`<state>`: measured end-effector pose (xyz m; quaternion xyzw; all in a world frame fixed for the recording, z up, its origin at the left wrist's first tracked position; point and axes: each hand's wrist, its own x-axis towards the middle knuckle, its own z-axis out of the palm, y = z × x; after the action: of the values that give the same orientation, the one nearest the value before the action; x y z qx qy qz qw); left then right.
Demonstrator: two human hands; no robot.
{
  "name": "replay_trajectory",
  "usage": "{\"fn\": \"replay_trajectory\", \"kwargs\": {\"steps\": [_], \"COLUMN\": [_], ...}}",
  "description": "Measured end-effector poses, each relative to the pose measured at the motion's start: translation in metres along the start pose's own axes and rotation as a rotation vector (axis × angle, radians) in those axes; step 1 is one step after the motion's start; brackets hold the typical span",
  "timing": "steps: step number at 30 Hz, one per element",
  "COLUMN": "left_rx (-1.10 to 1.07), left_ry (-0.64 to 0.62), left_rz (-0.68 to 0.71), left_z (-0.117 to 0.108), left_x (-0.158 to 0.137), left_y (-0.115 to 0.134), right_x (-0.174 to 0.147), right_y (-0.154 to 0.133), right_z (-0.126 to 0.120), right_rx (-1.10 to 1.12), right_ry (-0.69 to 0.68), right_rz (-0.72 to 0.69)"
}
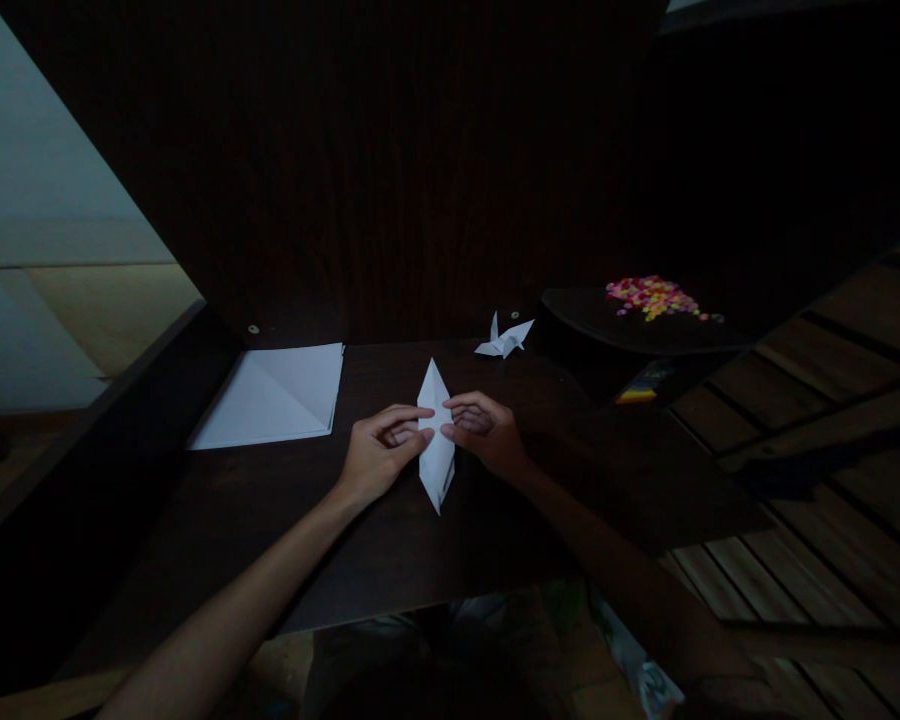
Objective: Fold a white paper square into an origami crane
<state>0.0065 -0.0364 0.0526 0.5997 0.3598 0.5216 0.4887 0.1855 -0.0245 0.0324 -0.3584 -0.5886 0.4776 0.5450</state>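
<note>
A long diamond of folded white paper lies lengthwise in front of me on the dark wooden table, its points toward and away from me. My left hand has thumb and fingertips on the left edge of the fold. From the other side, my right hand grips the right edge in the same way, thumb nearer me and index finger farther. A loose flap shows near the lower right tip. Beyond the hands, a folded white paper crane rests near the back panel.
A stack of white paper sheets with a crease on top lies at the left. On a dark rounded shelf at right is a pile of small colourful pieces. Dark boards rise behind, and a low side wall borders the left.
</note>
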Motion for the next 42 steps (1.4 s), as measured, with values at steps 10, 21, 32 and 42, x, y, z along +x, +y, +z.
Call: {"fn": "replay_trajectory", "kwargs": {"steps": [10, 21, 32, 42], "left_rx": [0.008, -0.006, -0.066, 0.031], "left_ry": [0.043, 0.027, 0.123, 0.106], "left_rz": [-0.066, -0.077, -0.083, -0.053], "left_z": [-0.001, -0.01, 0.003, 0.002], "left_x": [0.001, 0.002, 0.004, 0.002], "left_y": [-0.003, -0.003, -0.009, -0.007], "right_x": [0.001, 0.003, 0.004, 0.001], "right_y": [0.003, -0.002, -0.001, -0.004], "right_z": [0.002, -0.002, 0.005, 0.005], "right_rx": [0.008, 0.117, 0.039, -0.049], "right_ry": [0.036, 0.004, 0.13, 0.07], "right_rz": [0.014, 0.097, 0.081, -0.04]}}
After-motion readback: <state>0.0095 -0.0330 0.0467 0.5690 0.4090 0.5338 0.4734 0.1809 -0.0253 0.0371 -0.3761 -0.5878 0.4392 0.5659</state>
